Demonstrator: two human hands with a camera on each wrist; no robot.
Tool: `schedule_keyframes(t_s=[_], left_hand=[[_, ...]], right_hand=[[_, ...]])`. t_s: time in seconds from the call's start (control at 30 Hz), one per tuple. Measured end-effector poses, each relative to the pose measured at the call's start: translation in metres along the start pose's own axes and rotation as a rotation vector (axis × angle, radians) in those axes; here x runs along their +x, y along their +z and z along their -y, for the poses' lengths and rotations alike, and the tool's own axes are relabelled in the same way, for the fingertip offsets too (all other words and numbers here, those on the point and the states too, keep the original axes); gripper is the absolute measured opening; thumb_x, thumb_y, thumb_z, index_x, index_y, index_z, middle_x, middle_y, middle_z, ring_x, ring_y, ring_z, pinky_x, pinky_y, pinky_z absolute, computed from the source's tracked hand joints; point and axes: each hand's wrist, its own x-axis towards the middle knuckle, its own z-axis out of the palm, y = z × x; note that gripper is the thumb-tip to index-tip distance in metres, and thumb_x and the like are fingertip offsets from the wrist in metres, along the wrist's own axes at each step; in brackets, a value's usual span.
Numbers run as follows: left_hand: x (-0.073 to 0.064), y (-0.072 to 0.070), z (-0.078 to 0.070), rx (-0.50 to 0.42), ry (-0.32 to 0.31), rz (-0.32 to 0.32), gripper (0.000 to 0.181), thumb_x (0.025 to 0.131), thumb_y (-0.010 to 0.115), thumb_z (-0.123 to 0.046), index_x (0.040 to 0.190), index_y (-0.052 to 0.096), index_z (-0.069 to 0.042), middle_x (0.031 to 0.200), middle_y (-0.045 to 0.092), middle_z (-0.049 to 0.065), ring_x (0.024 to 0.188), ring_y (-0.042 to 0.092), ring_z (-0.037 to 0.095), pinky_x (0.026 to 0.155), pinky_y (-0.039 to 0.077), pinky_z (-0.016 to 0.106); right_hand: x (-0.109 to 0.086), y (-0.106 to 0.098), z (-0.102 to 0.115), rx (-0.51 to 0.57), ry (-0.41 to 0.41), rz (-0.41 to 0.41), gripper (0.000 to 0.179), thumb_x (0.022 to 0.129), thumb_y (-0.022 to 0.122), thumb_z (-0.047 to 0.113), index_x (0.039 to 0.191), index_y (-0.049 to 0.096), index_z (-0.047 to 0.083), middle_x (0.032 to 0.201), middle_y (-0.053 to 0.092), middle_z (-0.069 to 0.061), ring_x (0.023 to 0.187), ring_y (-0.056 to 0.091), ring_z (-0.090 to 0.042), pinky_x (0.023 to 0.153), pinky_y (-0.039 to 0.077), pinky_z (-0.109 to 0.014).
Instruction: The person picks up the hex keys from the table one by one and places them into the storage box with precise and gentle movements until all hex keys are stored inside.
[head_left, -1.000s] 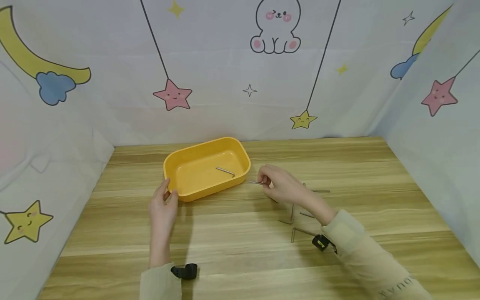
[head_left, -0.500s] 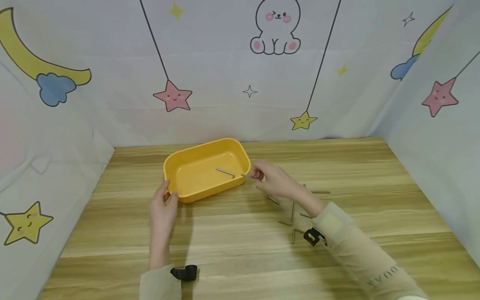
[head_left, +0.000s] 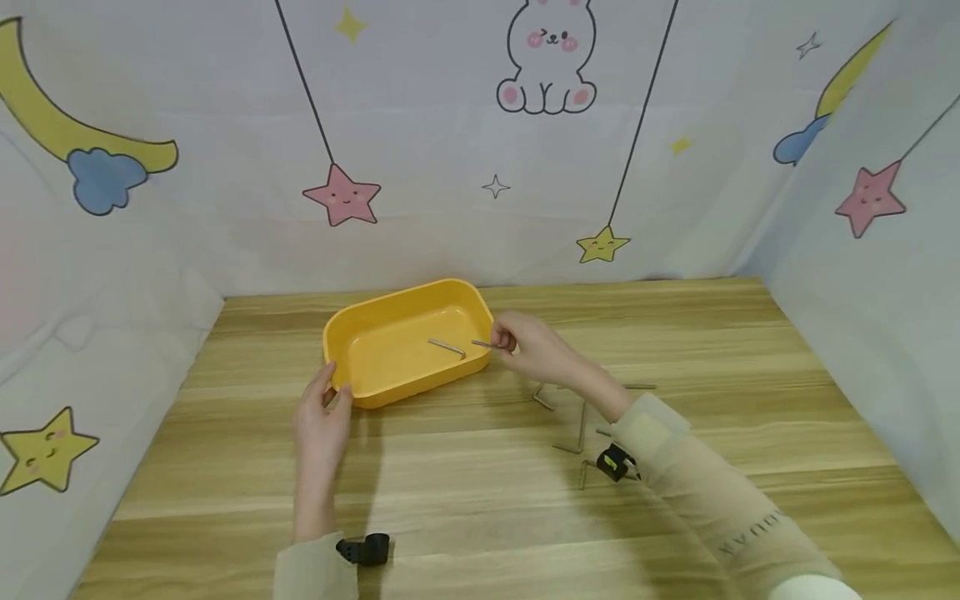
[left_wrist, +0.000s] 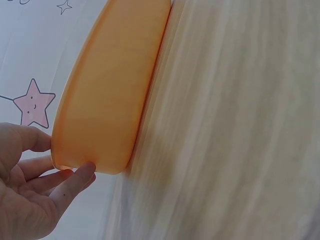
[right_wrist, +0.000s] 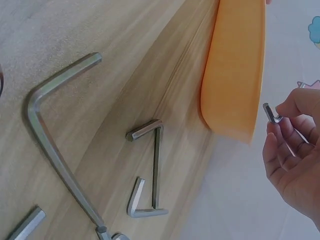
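A yellow plastic tray (head_left: 420,385) stands on the wooden table with one hex key (head_left: 447,347) lying in it. At its near left corner, my left hand (head_left: 322,425) grips the wall, thumb on the outside and fingertips at the rim, as the left wrist view (left_wrist: 30,187) also shows. My right hand (head_left: 536,348) pinches a small L-shaped hex key (head_left: 486,344) at the tray's right end, its tip reaching over the rim. In the right wrist view, this held hex key (right_wrist: 270,113) sticks out between thumb and fingers.
Several more hex keys (head_left: 582,427) lie on the table right of the tray, partly under the right forearm. A larger one (right_wrist: 47,140) shows close in the right wrist view. A patterned white cloth (head_left: 420,250) rises behind the table and along both sides.
My right hand has moved left and slightly away from me, bringing the pinched hex key from beside the tray to over its right rim. My left hand keeps its grip on the corner.
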Motion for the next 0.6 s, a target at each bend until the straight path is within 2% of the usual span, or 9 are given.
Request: schedule_keyframes(t_s=[0.2, 0.6], left_hand=[[0.000, -0.002, 0.000, 0.009, 0.003, 0.006, 0.049, 0.097, 0.049, -0.010, 0.144, 0.041, -0.002, 0.152, 0.036, 0.021, 0.126, 0.049, 0.045, 0.107, 0.045, 0.050], [-0.001, 0.000, -0.001, 0.013, 0.006, 0.005, 0.049, 0.097, 0.050, -0.010, 0.144, 0.041, -0.002, 0.152, 0.037, 0.021, 0.126, 0.050, 0.045, 0.105, 0.046, 0.051]], right_hand=[[0.009, 0.000, 0.001, -0.021, 0.000, -0.006, 0.013, 0.082, 0.062, -0.003, 0.090, 0.059, 0.007, 0.088, 0.061, -0.005, 0.081, 0.054, -0.014, 0.070, 0.049, -0.022], [0.030, 0.008, 0.005, 0.001, 0.013, -0.009, 0.015, 0.082, 0.058, -0.006, 0.092, 0.059, 0.005, 0.088, 0.061, -0.007, 0.081, 0.054, -0.016, 0.070, 0.049, -0.021]])
